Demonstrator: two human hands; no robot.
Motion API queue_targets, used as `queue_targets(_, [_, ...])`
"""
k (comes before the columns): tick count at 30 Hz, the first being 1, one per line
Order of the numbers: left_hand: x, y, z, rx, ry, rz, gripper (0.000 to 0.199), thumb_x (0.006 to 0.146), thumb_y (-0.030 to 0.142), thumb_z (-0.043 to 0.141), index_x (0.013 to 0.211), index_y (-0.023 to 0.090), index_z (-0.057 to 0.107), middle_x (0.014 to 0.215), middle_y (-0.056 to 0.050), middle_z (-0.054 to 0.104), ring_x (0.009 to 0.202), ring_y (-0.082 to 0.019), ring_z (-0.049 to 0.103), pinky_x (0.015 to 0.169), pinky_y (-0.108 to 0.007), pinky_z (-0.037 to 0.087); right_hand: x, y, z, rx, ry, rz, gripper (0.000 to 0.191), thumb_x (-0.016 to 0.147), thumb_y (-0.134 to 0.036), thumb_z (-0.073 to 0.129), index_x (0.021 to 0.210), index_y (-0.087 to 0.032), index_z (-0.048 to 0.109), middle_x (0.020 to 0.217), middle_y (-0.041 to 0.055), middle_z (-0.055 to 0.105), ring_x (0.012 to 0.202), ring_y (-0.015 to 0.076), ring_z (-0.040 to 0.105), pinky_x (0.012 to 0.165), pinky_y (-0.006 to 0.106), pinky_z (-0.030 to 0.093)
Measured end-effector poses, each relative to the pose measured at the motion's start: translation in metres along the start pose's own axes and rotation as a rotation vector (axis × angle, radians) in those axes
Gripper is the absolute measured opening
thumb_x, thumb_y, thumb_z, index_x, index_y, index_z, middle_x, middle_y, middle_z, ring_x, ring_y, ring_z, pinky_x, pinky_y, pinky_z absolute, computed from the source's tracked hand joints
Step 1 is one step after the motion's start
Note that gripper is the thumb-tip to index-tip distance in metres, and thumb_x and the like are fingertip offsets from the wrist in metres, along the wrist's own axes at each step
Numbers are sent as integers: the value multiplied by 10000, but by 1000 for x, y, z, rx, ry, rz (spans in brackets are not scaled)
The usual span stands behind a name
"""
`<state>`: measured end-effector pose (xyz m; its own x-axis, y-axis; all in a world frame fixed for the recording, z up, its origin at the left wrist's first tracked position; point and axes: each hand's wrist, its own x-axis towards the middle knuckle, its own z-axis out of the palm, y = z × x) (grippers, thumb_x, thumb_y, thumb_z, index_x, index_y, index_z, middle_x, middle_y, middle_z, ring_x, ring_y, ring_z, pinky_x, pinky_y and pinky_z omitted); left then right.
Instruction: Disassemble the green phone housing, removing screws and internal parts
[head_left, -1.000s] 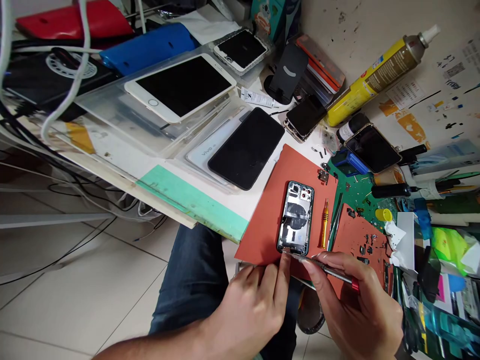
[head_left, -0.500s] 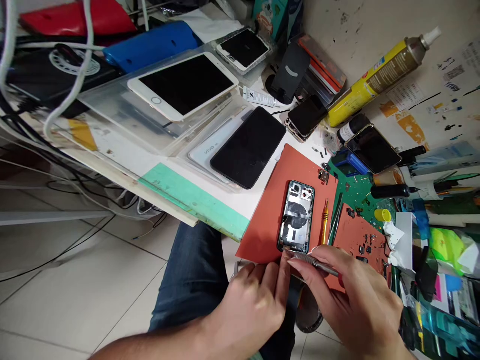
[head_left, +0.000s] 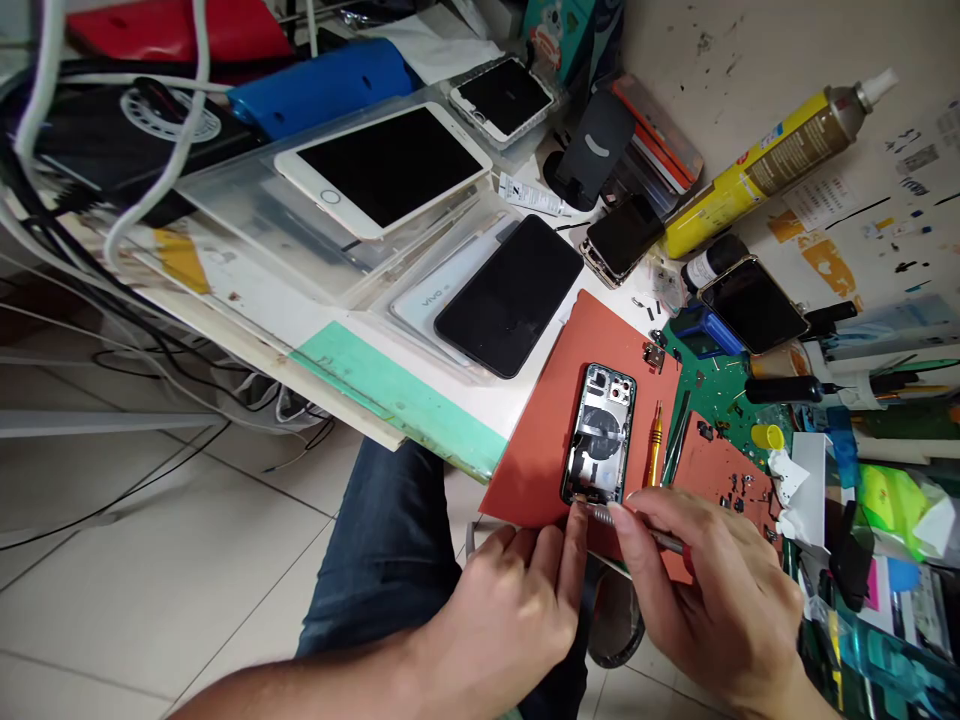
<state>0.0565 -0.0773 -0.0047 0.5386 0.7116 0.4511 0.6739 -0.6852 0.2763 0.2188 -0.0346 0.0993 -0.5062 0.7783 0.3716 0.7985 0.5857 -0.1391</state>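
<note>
An opened phone housing (head_left: 598,436) lies on the reddish-brown mat (head_left: 525,470), its silver inside facing up and a dark round coil in its middle. My right hand (head_left: 709,585) is closed around a slim tool with a ribbed metal grip (head_left: 601,514) and a reddish rear part. The tool's tip is at the housing's near end, too small to make out. My left hand (head_left: 517,600) has its index finger stretched to that same end, the fingertip beside the tool tip. Its other fingers are curled and its thumb is hidden. A yellow screwdriver (head_left: 655,445) lies right of the housing.
Dark tweezers (head_left: 677,438) lie beside the screwdriver. Small parts cover another reddish mat (head_left: 724,465) at right. A black-screened phone (head_left: 510,295) and a white phone (head_left: 386,170) lie to the left. A yellow spray can (head_left: 776,165) stands behind. The table's near edge (head_left: 390,435) runs diagonally.
The whole view has shifted slightly, so the table things appear a little further right. Both hands stay at the housing's near end. The right fingers sit slightly further from the tool tip.
</note>
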Motion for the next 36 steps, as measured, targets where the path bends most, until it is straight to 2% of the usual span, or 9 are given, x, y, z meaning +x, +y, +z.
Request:
queue_targets(7, [2,0,2,-13,2,-9,422,855,17,518,1246,-41,666,844,-98,699,658,-224,666,581,-372,537,-2,3,0,19,3,-10,52,1028,-94,662,1050,-137,643,824,20,765,665,121,694,675,269,555])
queue_targets(16, [2,-2,2,-13,19,-2,472,857,10,514,1306,-63,639,859,-96,704,662,-216,667,579,-367,530,-1,2,0,23,-16,-7,56,1033,-88,632,1065,-132,644,846,30,774,693,130,712,703,282,560])
queue_targets(22, [1,-1,2,-14,18,-1,471,860,17,514,1308,-55,639,885,-104,719,681,-221,679,596,-369,532,0,2,0,33,-20,-9,73,1026,-79,636,1068,-137,648,840,29,769,710,140,723,700,285,563])
queue_targets(33, [2,-1,1,-26,11,-13,457,863,8,516,1295,-49,655,894,-109,734,683,-222,695,598,-373,558,1,-1,0,9,-5,16,84,1026,-112,679,1043,-178,631,790,-5,767,611,129,706,604,272,547])
queue_targets(36, [3,-2,0,-32,10,-6,465,853,1,520,1295,-53,653,887,-103,730,673,-222,694,588,-374,561,1,-1,1,23,-26,24,74,1030,-104,650,1034,-174,626,799,1,763,643,133,715,644,275,565])
